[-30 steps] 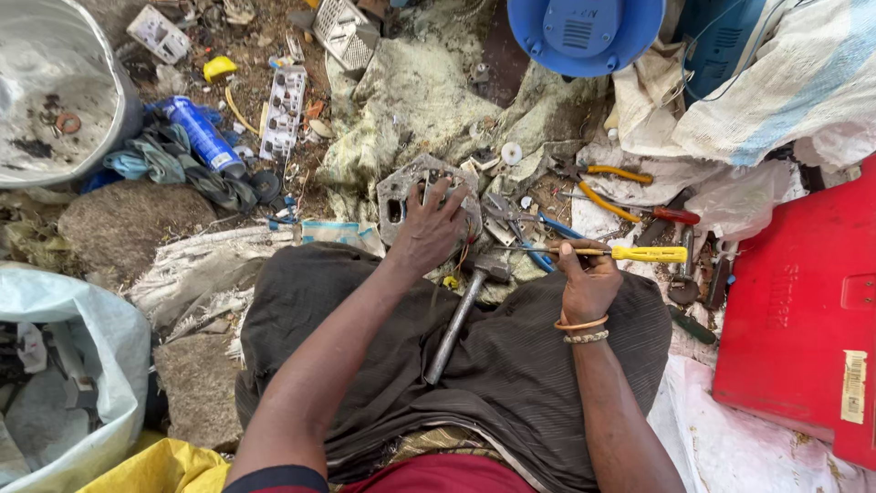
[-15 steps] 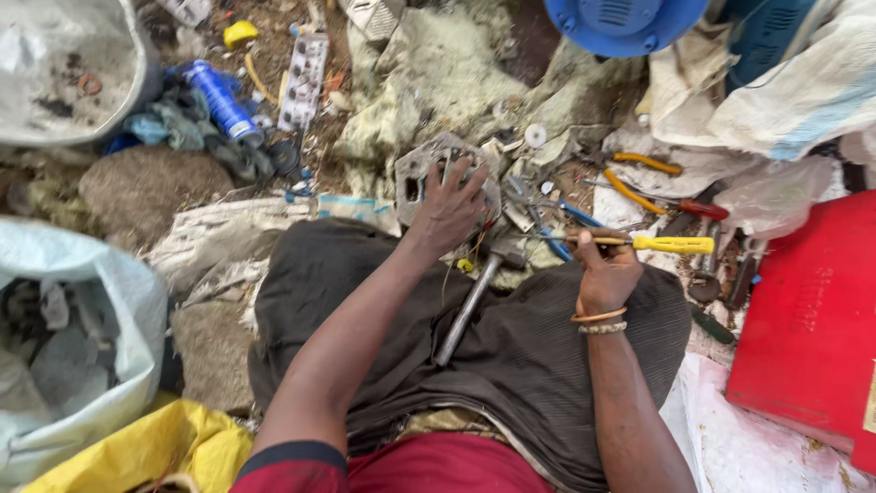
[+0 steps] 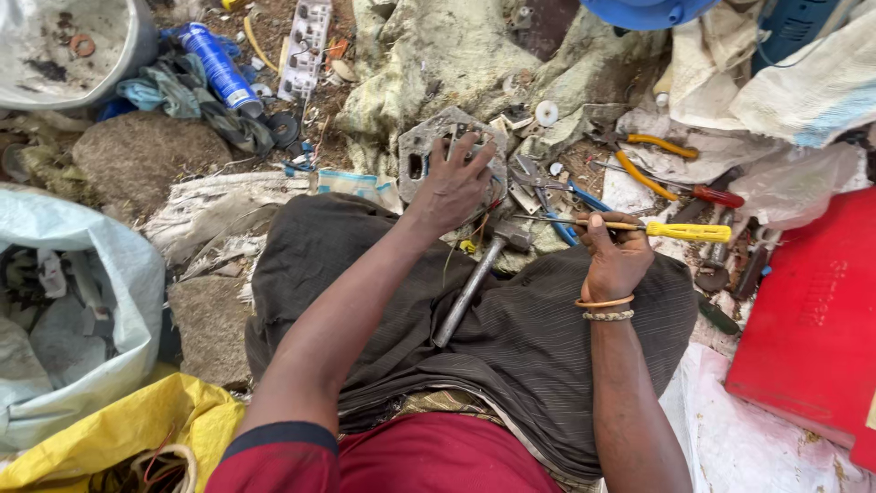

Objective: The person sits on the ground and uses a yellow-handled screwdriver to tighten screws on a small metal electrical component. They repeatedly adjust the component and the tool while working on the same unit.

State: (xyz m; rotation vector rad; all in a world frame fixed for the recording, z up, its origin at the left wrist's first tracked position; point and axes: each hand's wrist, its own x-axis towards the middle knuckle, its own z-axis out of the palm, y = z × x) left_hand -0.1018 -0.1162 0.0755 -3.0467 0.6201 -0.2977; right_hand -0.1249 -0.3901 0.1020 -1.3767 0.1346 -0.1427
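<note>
- Left hand [image 3: 453,187] clamped on a grey metal plate [image 3: 422,151] just ahead of the knees.
- Right hand [image 3: 617,258] gripping a yellow-handled screwdriver [image 3: 680,230], its tip towards the plate.
- Hammer [image 3: 474,278] lies on the lap between both hands.

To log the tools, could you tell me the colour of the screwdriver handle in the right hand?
Yellow: the screwdriver handle, head view.
</note>
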